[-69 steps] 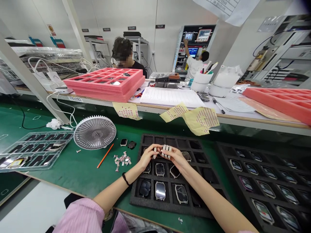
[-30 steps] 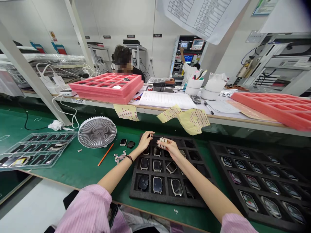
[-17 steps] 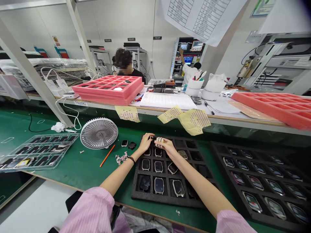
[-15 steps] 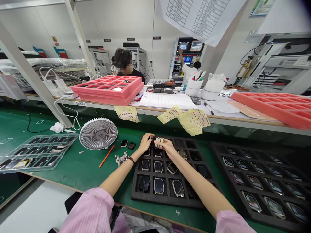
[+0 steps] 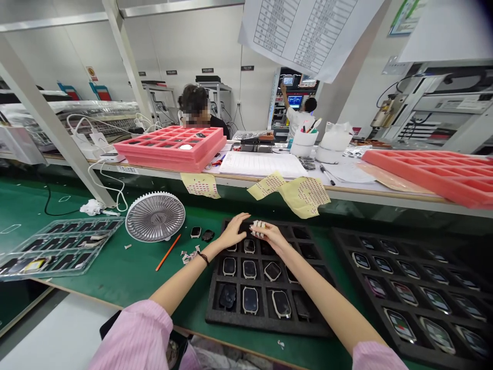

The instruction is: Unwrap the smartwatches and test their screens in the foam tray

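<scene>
Watches [image 5: 250,300] sit in pocket after pocket of the black foam tray [image 5: 265,326] on the green table [image 5: 127,277], and both hands are right over its far end! Left hand [image 5: 233,232] at eleven o'clock of the tray: fingers stretched out, well parted from the thumb, no grip on anything to be seen. Right hand [image 5: 271,234] up at twelve, fingers curled toward the thumb, pale segments [image 5: 259,226] lined up at the tips; worn or held, I cannot tell, nor how tightly those fingers close.

And the closest watch [image 5: 249,246]? Face up in its pocket, toward four o'clock from the left fingers and toward seven, just beside, from the right ones. At four o'clock from it, a tilted watch [image 5: 272,271] lies askew in its own pocket.

Out to ten o'clock of the tray: a loose watch [image 5: 196,232] and a dark piece [image 5: 208,235] side by side, the grey fan [image 5: 155,218] beyond. At nine, pale scraps [image 5: 189,255] near the left wrist, then an orange stick [image 5: 168,252], then a clear tray [image 5: 82,270] well apart. At three, a second black tray [image 5: 362,288] carries more watches. Up at twelve, yellow sheets [image 5: 307,195] hang off the shelf [image 5: 239,177] edge!
</scene>
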Available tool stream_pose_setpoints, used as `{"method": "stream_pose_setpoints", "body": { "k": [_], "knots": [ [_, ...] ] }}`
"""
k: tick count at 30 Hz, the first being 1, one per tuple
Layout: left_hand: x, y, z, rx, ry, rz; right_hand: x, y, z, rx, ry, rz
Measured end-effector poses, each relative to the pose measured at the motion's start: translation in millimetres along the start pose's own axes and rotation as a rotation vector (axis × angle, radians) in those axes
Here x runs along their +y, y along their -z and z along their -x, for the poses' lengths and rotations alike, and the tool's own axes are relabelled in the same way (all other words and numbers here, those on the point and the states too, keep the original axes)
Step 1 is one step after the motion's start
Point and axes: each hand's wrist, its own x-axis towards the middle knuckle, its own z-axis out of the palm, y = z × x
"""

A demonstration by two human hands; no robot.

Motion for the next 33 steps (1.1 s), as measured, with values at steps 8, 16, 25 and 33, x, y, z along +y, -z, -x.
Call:
{"method": "stream_pose_setpoints", "body": {
  "k": [8,16,25,33],
  "knots": [
    [37,-20.3,-28,-0.148,-0.188,0.087,-17,28,10,-0.062,-0.009,0.045],
    [33,-35.2,-57,-0.104,-0.117,-0.116,-23,59,4,0.158,0.176,0.195],
    [15,-15.9,-50,-0.134,-0.042,-0.284,-2,81,-16,0.310,0.382,0.727],
    [-12,-4.4,-17,-0.187,-0.047,-0.356,8,68,0,0.225,0.521,1.166]
  ]
}}
